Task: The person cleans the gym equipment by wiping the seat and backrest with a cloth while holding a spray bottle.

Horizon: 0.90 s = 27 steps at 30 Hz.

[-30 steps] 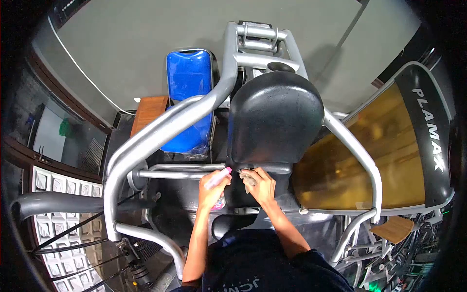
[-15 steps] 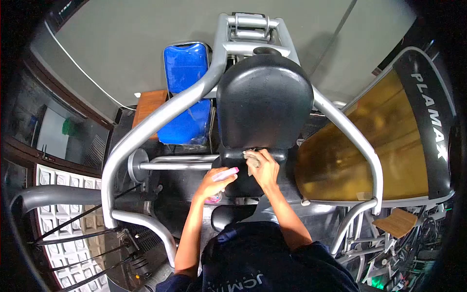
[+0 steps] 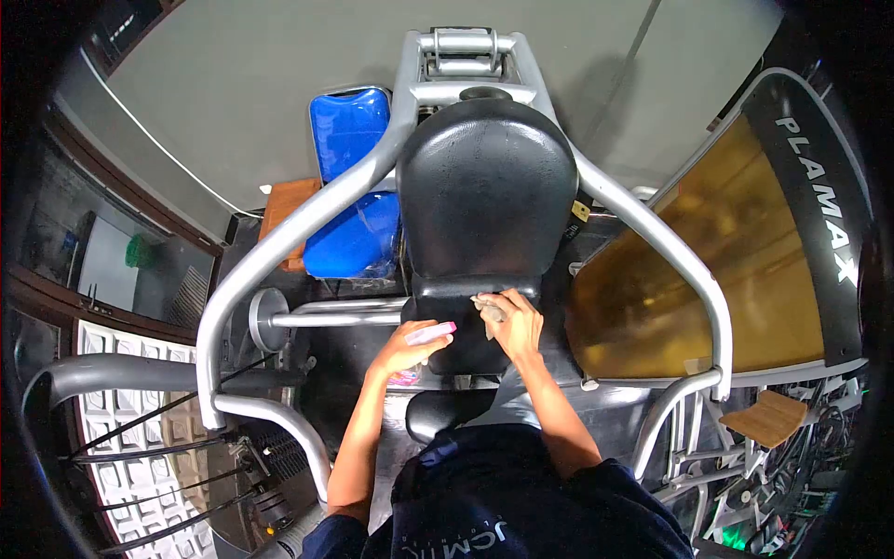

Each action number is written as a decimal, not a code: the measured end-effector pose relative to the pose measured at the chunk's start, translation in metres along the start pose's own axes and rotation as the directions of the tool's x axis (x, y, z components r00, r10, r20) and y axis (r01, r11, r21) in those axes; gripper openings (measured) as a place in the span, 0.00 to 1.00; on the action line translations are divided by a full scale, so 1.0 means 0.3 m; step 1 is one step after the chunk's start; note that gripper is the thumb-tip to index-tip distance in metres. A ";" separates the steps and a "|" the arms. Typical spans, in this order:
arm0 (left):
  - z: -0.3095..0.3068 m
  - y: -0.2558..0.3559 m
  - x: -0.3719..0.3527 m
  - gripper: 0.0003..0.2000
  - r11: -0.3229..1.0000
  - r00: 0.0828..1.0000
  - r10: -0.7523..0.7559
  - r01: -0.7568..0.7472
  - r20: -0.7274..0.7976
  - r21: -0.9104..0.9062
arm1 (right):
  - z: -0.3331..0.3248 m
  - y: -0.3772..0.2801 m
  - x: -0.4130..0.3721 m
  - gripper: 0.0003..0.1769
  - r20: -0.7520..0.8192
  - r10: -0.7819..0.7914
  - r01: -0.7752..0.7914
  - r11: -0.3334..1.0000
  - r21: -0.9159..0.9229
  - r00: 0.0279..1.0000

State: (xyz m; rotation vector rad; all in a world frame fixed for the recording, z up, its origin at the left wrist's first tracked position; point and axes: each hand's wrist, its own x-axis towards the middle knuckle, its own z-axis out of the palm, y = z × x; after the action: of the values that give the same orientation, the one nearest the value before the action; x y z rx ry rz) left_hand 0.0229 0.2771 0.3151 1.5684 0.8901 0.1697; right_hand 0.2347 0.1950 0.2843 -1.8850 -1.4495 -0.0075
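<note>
My left hand is wrapped round a spray bottle with a white head and a pink nozzle pointing right. Part of the bottle's body shows below the fingers. In my right hand is a crumpled greyish cloth, bunched between thumb and fingers. Both hands are over the black padded seat of an exercise machine, the right one close to its surface near the foot of the backrest. The black backrest rises in front of me.
Silver frame tubes curve round both sides of the seat. A blue chair and a brown wooden piece stand behind left. At right is a gold panel lettered PLAMAX. A weight peg juts out left.
The right hand with the cloth has shifted slightly right and down, back from the backrest's foot. The left hand still holds the spray bottle. The whole view has tilted a little.
</note>
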 end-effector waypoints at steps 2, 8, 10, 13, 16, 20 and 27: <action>0.013 0.023 -0.007 0.16 1.000 1.000 0.001 -0.001 -0.008 -0.019 | 0.000 -0.013 0.017 0.14 -0.019 0.066 -0.065 0.997 0.040 0.998; 0.040 0.014 0.012 0.15 0.996 0.998 0.061 -0.061 0.001 -0.063 | 0.019 -0.053 0.008 0.16 -0.051 0.082 -0.075 0.991 0.115 0.995; 0.048 0.017 0.014 0.14 0.992 0.997 0.079 -0.080 -0.016 -0.095 | 0.020 -0.044 -0.024 0.16 0.014 0.054 -0.055 0.995 0.082 0.998; 0.061 0.022 0.009 0.14 0.993 0.997 0.077 -0.077 -0.006 -0.090 | 0.019 0.003 -0.087 0.14 0.039 0.042 -0.043 0.999 0.026 0.998; 0.074 0.038 0.012 0.13 0.998 0.998 0.053 -0.054 -0.025 -0.040 | -0.012 0.033 -0.083 0.13 0.056 0.019 -0.018 1.000 -0.020 0.998; 0.113 0.033 0.013 0.13 0.996 0.997 0.075 -0.077 -0.029 -0.045 | -0.050 0.030 -0.037 0.14 0.064 0.072 -0.072 0.997 0.001 0.995; 0.164 -0.039 0.028 0.10 0.927 0.995 0.029 -0.063 -0.096 -0.371 | -0.082 0.036 0.054 0.16 -0.043 0.077 -0.076 0.997 0.007 0.996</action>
State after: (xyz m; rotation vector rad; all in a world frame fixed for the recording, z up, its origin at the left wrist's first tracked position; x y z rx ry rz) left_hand 0.0522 0.2430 0.2902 1.2318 0.8335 0.4221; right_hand 0.2598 0.1939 0.3030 -1.9236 -1.3466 -0.0076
